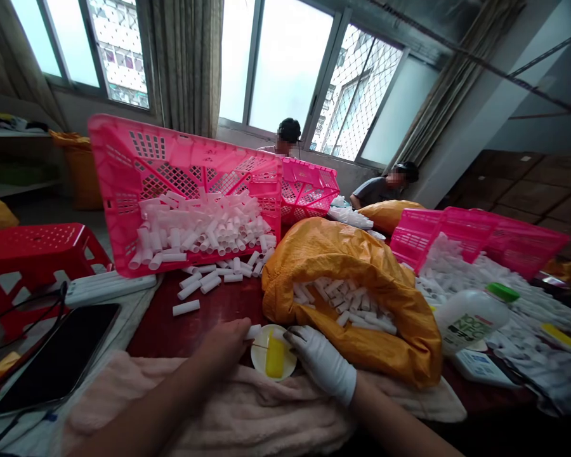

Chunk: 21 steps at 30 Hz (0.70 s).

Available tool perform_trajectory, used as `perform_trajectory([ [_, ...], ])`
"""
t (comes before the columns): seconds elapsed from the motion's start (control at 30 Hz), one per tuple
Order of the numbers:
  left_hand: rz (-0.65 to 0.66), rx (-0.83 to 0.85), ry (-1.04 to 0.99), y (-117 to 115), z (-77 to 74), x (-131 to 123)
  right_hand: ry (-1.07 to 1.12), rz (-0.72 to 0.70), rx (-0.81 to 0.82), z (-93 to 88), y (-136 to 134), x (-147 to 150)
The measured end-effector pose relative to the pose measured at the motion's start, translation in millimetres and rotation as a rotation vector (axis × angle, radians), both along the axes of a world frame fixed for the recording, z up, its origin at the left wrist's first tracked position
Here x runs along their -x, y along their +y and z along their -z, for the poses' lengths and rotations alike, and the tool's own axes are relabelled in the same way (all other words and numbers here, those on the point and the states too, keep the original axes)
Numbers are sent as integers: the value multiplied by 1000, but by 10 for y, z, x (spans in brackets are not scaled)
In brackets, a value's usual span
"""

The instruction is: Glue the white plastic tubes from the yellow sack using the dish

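Left hand point(221, 349) curled on white tube point(254, 331), gloved right hand point(320, 363) by dish point(273, 353)

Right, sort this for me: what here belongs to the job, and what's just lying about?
Job: left hand, gloved right hand, white tube, white dish, loose white tubes, orange sack, pink basket.
Lying about: phone, glasses, red stool, plastic bottle.

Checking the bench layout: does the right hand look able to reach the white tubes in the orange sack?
Probably yes: the right hand sits beside the orange sack's open mouth, nothing between it and the tubes.
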<state>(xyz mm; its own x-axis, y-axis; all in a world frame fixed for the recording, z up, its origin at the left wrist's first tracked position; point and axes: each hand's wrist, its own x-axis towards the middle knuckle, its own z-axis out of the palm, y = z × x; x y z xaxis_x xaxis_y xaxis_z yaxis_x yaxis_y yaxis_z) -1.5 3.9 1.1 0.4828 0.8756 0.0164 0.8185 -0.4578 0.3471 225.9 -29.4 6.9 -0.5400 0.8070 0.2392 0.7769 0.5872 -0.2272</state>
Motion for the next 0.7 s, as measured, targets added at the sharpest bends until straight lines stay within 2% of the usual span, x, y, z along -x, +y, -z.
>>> perform_trajectory([
  [0.17, 6, -34, 10, -27, 23, -6, 104, 70, -44, 61, -73, -26],
  [0.3, 22, -51, 15, -29, 28, -3, 61, -70, -55, 105, -91, -22],
  [0.43, 8, -42, 29, -32, 1, -4, 145, -14, -104, 118, -103, -33],
  [0.6, 18, -52, 31, -49, -40, -5, 43, -121, -77, 94, -128, -54],
  [0.7, 27, -51, 39, -56, -57, -4, 83, -90, -85, 87, -153, -60],
])
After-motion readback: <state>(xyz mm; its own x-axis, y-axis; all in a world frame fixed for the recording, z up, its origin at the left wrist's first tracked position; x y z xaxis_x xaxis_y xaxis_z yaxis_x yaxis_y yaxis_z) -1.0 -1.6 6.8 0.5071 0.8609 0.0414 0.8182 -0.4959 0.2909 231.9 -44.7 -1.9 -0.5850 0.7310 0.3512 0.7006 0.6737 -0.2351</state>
